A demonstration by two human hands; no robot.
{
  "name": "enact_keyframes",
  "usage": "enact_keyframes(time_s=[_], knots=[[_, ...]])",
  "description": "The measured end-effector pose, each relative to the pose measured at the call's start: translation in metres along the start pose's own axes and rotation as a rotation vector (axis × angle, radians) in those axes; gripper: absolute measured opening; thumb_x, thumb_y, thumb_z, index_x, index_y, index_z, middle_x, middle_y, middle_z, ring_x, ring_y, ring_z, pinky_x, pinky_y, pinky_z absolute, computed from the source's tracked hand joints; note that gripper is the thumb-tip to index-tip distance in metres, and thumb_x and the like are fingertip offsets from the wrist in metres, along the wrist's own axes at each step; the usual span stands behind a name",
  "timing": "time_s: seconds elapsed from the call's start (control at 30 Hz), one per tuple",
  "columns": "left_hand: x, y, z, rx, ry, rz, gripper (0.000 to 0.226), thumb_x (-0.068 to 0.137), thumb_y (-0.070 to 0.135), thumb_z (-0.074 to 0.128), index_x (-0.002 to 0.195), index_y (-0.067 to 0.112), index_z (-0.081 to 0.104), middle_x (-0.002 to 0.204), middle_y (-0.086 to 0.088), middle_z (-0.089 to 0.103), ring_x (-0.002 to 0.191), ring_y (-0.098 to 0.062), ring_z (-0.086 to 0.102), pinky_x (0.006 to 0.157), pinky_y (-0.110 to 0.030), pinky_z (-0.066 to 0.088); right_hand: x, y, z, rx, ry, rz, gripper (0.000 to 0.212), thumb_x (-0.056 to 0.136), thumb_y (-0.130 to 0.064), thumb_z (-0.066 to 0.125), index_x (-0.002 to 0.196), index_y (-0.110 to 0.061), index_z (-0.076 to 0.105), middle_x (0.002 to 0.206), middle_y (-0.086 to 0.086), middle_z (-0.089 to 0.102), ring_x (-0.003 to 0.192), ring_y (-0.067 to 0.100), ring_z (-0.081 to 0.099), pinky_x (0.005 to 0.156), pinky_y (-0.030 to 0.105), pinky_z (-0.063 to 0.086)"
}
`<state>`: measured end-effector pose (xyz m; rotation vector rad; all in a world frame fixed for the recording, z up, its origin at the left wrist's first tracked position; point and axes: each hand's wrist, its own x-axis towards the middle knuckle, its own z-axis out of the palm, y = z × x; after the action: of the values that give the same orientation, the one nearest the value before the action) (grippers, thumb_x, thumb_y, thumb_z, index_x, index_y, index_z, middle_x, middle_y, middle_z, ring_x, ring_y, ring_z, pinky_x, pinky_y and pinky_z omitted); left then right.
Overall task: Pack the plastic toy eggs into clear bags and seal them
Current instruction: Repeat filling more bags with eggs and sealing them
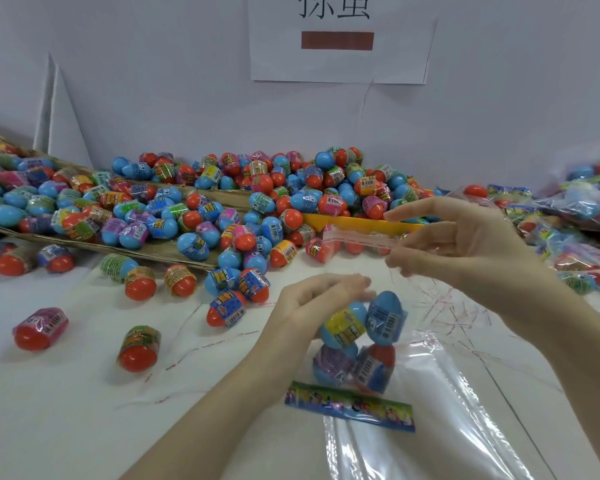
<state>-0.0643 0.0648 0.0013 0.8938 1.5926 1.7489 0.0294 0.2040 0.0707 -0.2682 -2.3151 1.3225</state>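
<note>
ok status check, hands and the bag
Left hand steadies the bagged eggs, grip unclear. Right hand pinches the bag's seal strip, bag not sealed. Loose eggs close by, none blocking.
</note>
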Motion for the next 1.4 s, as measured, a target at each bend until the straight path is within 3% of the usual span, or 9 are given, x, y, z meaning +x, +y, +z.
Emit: enact_keyframes(time_s=[0.07, 0.2, 0.27, 0.3, 0.4, 0.83, 1.07, 1.3, 1.4], knots=[[0.0, 0.003, 0.002, -0.022, 0.095, 0.081, 0.02, 0.073, 0.049, 0.064, 0.081, 0.033, 0.073, 0.093, 0.016, 0.071, 0.086, -0.003, 0.067, 0.075, -0.023, 0.053, 0.0, 0.001, 0.0, -0.071, -0.02, -0.011, 0.032, 0.069, -0.015, 0.071, 0.09, -0.036, 0.058, 0.072, -0.011, 0.07, 0.066, 0.0, 0.064, 0.062, 0.015, 0.05], [0.001, 0.005, 0.001, -0.103, 0.25, 0.188, 0.015, 0.081, 0.024, 0.056, 0.084, 0.017, 0.069, 0.08, 0.007, 0.074, 0.063, -0.007, 0.068, 0.056, -0.013, 0.05, -0.002, 0.002, 0.006, -0.342, 0.089, -0.193, 0.029, 0.076, -0.016, 0.07, 0.089, -0.039, 0.059, 0.071, -0.015, 0.066, 0.075, -0.002, 0.058, 0.071, 0.009, 0.039], [0.001, 0.005, 0.002, -0.115, 0.25, 0.192, 0.016, 0.085, 0.016, 0.053, 0.083, 0.014, 0.069, 0.077, 0.002, 0.074, 0.066, -0.013, 0.07, 0.057, -0.015, 0.052, -0.004, 0.003, 0.014, -0.607, 0.259, -0.412, 0.015, 0.078, -0.026, 0.07, 0.091, -0.031, 0.067, 0.08, -0.012, 0.064, 0.079, 0.009, 0.054, 0.08, 0.026, 0.039], [0.001, 0.005, 0.002, -0.117, 0.245, 0.197, 0.016, 0.086, 0.015, 0.053, 0.083, 0.013, 0.069, 0.076, 0.001, 0.074, 0.067, -0.015, 0.07, 0.057, -0.016, 0.052, -0.005, 0.004, 0.019, -0.71, 0.33, -0.51, 0.012, 0.078, -0.03, 0.069, 0.089, -0.026, 0.071, 0.08, -0.008, 0.064, 0.079, 0.014, 0.052, 0.075, 0.035, 0.037], [-0.002, 0.007, 0.006, -0.075, 0.25, 0.248, 0.014, 0.087, 0.013, 0.053, 0.088, 0.015, 0.066, 0.07, 0.004, 0.073, 0.065, -0.012, 0.07, 0.054, -0.013, 0.05, -0.008, 0.005, 0.03, -0.852, 0.371, -0.67, 0.02, 0.08, -0.036, 0.061, 0.083, -0.023, 0.074, 0.077, -0.004, 0.066, 0.076, 0.022, 0.052, 0.069, 0.035, 0.029], [-0.004, 0.002, 0.009, 0.169, 0.331, 0.436, 0.028, 0.091, 0.013, 0.05, 0.078, 0.033, 0.064, 0.071, 0.02, 0.069, 0.073, 0.002, 0.066, 0.061, -0.013, 0.051, -0.009, 0.009, 0.042, -1.138, 0.382, -0.803, 0.023, 0.087, -0.021, 0.056, 0.075, -0.011, 0.072, 0.07, 0.001, 0.067, 0.073, 0.024, 0.058, 0.069, 0.034, 0.031], [-0.006, 0.0, 0.012, 0.248, 0.382, 0.463, 0.02, 0.086, 0.035, 0.052, 0.071, 0.037, 0.065, 0.071, -0.003, 0.064, 0.068, -0.022, 0.06, 0.063, -0.043, 0.052, -0.007, 0.013, 0.04, -1.248, 0.416, -0.927, 0.022, 0.087, -0.017, 0.06, 0.067, -0.013, 0.069, 0.064, 0.0, 0.066, 0.068, 0.021, 0.058, 0.067, 0.032, 0.032], [-0.007, 0.001, 0.013, 0.296, 0.384, 0.461, 0.022, 0.083, 0.039, 0.052, 0.073, 0.026, 0.066, 0.067, -0.011, 0.06, 0.066, -0.032, 0.056, 0.064, -0.056, 0.048, -0.004, 0.016, 0.041, -1.238, 0.462, -0.951, 0.026, 0.088, -0.015, 0.058, 0.063, -0.013, 0.065, 0.062, 0.0, 0.064, 0.064, 0.02, 0.056, 0.066, 0.031, 0.032], [-0.007, 0.0, 0.014, 0.336, 0.391, 0.47, 0.021, 0.086, 0.033, 0.049, 0.073, 0.028, 0.064, 0.069, -0.007, 0.061, 0.066, -0.027, 0.056, 0.063, -0.051, 0.048, -0.004, 0.016, 0.043, -1.245, 0.507, -0.915, 0.028, 0.089, -0.014, 0.054, 0.062, -0.013, 0.064, 0.062, 0.001, 0.063, 0.064, 0.021, 0.057, 0.066, 0.032, 0.032]])
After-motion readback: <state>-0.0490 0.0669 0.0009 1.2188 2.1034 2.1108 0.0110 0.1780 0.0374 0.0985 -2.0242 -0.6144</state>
